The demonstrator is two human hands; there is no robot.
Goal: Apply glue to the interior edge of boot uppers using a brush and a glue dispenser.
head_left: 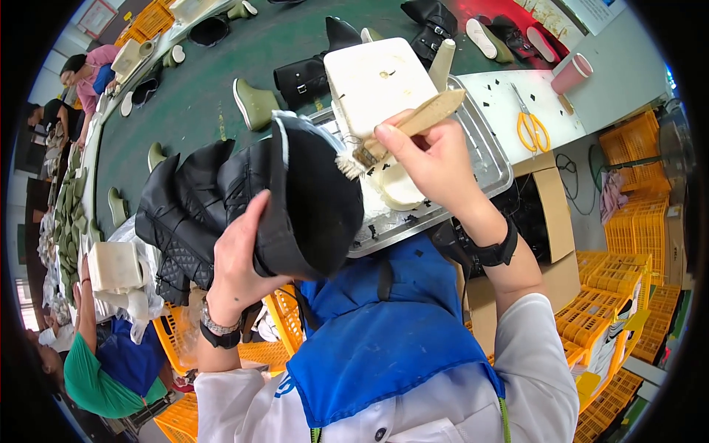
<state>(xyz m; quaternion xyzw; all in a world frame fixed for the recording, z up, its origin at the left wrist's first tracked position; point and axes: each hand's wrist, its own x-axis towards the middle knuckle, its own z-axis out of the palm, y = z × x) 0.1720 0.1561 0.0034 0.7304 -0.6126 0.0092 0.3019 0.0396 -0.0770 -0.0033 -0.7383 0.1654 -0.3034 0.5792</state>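
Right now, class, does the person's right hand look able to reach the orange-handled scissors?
Probably yes, if the right hand frees itself of the brush: the scissors lie uncovered on the white surface, with seemingly only the metal tray's rim between.

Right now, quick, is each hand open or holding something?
Left hand: holding a black boot near its open top.
Right hand: closed on a brush.
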